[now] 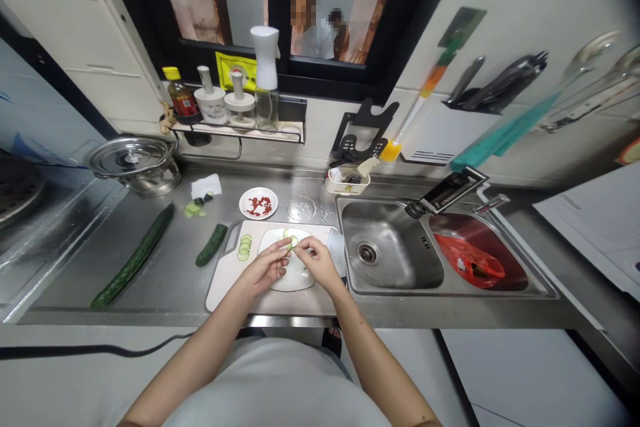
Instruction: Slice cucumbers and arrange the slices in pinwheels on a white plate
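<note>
Above a white plate point(280, 284) on the cutting board point(227, 290), my left hand point(267, 267) and my right hand point(316, 260) meet at the fingertips. Both are closed on a thin cucumber slice point(291, 242). Another pale green slice shows at the plate's far side, just beyond my fingers; my hands hide much of the plate. An overlapping row of cucumber slices point(244, 247) lies on the board to the left. Left of the board rests a cut piece of cucumber point(211, 245), and a long whole cucumber point(134, 257) lies farther left.
A small plate of red pieces point(259, 203) stands behind the board. Green scraps point(195, 207) and a white tissue point(206, 186) lie back left, near a lidded pot point(137, 165). To the right is a double sink point(390, 280) holding a red bag point(470, 260). A condiment shelf point(240, 130) hangs behind.
</note>
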A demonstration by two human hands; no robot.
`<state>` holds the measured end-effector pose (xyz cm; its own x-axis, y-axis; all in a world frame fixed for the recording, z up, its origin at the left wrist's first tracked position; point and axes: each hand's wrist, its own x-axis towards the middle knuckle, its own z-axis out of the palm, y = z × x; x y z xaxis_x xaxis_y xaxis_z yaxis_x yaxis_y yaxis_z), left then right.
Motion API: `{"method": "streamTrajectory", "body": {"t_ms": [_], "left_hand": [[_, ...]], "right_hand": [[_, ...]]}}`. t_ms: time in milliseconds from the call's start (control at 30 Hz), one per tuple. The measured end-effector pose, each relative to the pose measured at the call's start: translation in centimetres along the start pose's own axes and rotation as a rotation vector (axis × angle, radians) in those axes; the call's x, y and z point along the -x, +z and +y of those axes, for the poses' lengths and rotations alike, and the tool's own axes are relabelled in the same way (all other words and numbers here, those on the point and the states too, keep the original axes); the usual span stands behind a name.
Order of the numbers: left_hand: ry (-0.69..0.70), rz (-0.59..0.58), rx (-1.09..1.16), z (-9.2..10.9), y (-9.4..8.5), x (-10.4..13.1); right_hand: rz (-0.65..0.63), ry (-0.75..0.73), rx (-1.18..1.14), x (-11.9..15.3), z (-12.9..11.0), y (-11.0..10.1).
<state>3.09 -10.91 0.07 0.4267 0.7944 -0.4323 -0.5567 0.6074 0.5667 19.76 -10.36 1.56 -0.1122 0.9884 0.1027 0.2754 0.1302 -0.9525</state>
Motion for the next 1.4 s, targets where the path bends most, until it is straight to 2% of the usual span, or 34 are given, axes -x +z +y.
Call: {"method": "streamTrajectory", "body": {"t_ms": [200, 467, 833, 1167, 1267, 1400], "left_hand": [[0.172, 0.069, -0.245, 0.1, 0.4, -0.1], [0.387, 0.125, -0.477, 0.4, 1.1, 0.1], [0.446, 0.140, -0.616, -0.2, 1.0, 0.2], [0.440, 0.231, -0.576, -1.3, 0.4, -1.6], [0.443, 0.274, -0.608, -1.4, 0.4, -2.7], [0.440, 0.332, -0.734, -1.9, 0.3, -4.5]], "right_hand": [[-0.111, 0.024, -0.005, 0.2, -0.8, -0.3], [-0.126, 0.055, -0.009, 0.2, -0.7, -0.2], [-0.224, 0.164, -0.098, -0.1, -0.6, -0.8], [-0.334, 0.304, -0.032, -1.8, 2.1, -2.3], [-0.348, 0.181, 0.122, -3.2, 2.4, -3.3], [-0.440, 0.075, 0.515, -4.6, 1.9, -4.3]]}}
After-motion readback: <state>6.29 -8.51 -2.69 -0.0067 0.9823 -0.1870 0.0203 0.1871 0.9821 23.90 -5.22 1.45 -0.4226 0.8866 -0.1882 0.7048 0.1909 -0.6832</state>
